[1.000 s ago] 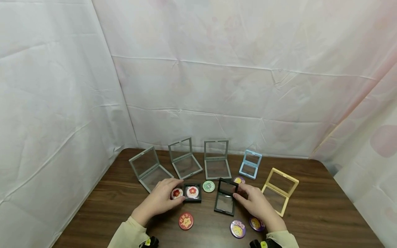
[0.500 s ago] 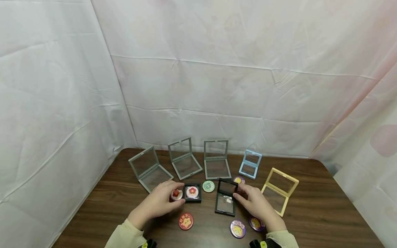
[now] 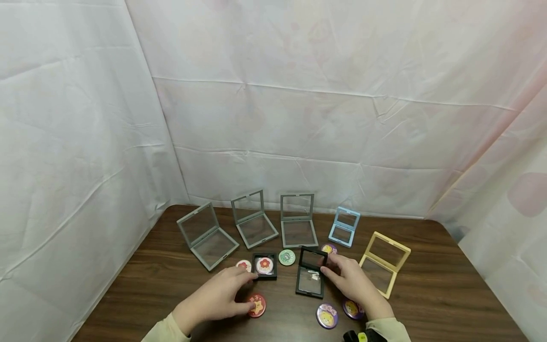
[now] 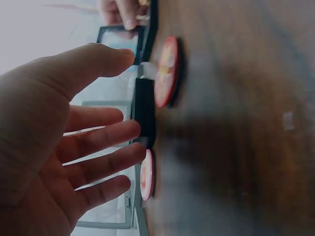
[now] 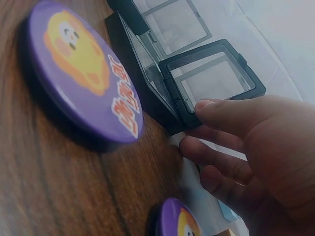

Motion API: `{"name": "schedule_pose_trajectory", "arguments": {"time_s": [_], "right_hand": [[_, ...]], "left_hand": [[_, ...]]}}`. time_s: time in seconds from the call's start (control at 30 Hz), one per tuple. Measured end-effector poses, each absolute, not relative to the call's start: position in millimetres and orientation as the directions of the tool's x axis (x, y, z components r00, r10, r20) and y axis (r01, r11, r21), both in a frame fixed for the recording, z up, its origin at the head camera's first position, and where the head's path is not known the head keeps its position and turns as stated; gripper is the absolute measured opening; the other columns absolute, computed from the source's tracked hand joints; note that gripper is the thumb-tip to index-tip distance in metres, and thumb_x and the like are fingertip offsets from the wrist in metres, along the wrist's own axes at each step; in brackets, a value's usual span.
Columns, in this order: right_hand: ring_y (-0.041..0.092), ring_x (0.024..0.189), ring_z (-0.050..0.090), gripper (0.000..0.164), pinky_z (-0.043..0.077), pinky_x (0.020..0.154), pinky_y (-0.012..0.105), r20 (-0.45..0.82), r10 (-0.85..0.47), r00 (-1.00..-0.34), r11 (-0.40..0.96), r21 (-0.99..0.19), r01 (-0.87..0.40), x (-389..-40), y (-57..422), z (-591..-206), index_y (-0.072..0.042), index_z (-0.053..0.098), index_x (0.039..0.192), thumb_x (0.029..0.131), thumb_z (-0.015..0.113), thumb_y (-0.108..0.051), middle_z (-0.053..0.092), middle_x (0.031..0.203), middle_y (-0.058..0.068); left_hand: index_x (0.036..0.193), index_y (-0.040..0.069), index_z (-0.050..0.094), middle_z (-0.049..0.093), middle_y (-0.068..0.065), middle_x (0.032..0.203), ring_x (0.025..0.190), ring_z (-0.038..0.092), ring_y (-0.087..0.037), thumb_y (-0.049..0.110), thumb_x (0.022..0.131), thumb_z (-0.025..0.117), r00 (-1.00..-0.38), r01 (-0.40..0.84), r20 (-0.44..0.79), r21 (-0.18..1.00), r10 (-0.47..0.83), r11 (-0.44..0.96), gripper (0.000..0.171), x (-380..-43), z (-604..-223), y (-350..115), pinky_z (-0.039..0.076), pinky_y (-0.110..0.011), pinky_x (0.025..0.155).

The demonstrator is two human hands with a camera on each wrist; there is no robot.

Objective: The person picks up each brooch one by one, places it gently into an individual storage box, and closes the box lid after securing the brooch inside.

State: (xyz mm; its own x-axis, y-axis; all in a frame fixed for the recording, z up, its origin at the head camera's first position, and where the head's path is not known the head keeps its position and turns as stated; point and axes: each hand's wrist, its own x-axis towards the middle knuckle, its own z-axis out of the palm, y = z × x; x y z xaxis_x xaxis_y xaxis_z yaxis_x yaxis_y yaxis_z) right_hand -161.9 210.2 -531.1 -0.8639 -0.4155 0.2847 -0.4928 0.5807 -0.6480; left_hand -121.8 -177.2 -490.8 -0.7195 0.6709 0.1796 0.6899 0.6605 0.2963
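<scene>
The left hand (image 3: pixel 220 294) spreads beside a red badge (image 3: pixel 259 309); the right hand (image 3: pixel 355 284) pinches an unfilled black case (image 3: pixel 308 286). One flower badge (image 3: pixel 265 265) (past the left hand) looks cased; other badges (image 3: pixel 326 316) lie loose.

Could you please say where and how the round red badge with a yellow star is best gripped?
I'd probably pinch the badge by opposite edges of its rim, the left hand coming from the left: the thin disc lies flat, face up, leaving its rim to grip, and that hand's thumb is nearby.
</scene>
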Motion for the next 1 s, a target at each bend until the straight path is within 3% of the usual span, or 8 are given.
{"name": "schedule_pose_trajectory", "arguments": {"time_s": [0.33, 0.6, 0.83, 1.0], "right_hand": [[0.0, 0.082, 0.063, 0.004, 0.054, 0.069, 0.027, 0.27, -0.401, -0.875, 0.581, -0.664, -0.471, -163, 210, -532, -0.018, 0.076, 0.107, 0.108, 0.073, -0.016, 0.075, 0.1, -0.011], [0.001, 0.073, 0.055, 0.017, 0.048, 0.064, 0.026, 0.239, -0.374, -0.896, 0.595, -0.68, -0.429, -163, 210, -532, -0.023, 0.068, 0.092, 0.106, 0.075, -0.017, 0.072, 0.094, -0.011], [0.003, 0.074, 0.054, 0.02, 0.048, 0.065, 0.027, 0.226, -0.363, -0.904, 0.59, -0.695, -0.41, -162, 212, -532, -0.023, 0.064, 0.09, 0.106, 0.076, -0.021, 0.07, 0.093, -0.011], [0.004, 0.076, 0.058, 0.012, 0.051, 0.067, 0.027, 0.218, -0.365, -0.905, 0.577, -0.71, -0.403, -162, 214, -531, -0.021, 0.069, 0.096, 0.107, 0.075, -0.025, 0.068, 0.092, -0.01]], "left_hand": [[0.125, 0.009, 0.076, 0.072, 0.004, 0.113, 0.105, 0.068, -0.014, 0.051, 0.09, 0.088, -0.682, 0.727, 0.256, 0.135, 0.685, 0.674, 0.057, -109, -504, -173, 0.058, -0.04, 0.093], [0.131, 0.007, 0.074, 0.068, 0.003, 0.114, 0.107, 0.064, -0.015, 0.058, 0.088, 0.089, -0.696, 0.709, 0.26, 0.102, 0.67, 0.698, 0.068, -101, -511, -171, 0.057, -0.041, 0.093], [0.125, 0.01, 0.075, 0.065, 0.005, 0.111, 0.103, 0.062, -0.013, 0.058, 0.086, 0.091, -0.698, 0.705, 0.282, 0.115, 0.658, 0.7, 0.063, -100, -513, -169, 0.056, -0.039, 0.09], [0.114, 0.015, 0.075, 0.061, 0.009, 0.105, 0.097, 0.058, -0.01, 0.055, 0.086, 0.092, -0.697, 0.707, 0.284, 0.124, 0.658, 0.696, 0.052, -101, -513, -168, 0.055, -0.038, 0.086]]}}
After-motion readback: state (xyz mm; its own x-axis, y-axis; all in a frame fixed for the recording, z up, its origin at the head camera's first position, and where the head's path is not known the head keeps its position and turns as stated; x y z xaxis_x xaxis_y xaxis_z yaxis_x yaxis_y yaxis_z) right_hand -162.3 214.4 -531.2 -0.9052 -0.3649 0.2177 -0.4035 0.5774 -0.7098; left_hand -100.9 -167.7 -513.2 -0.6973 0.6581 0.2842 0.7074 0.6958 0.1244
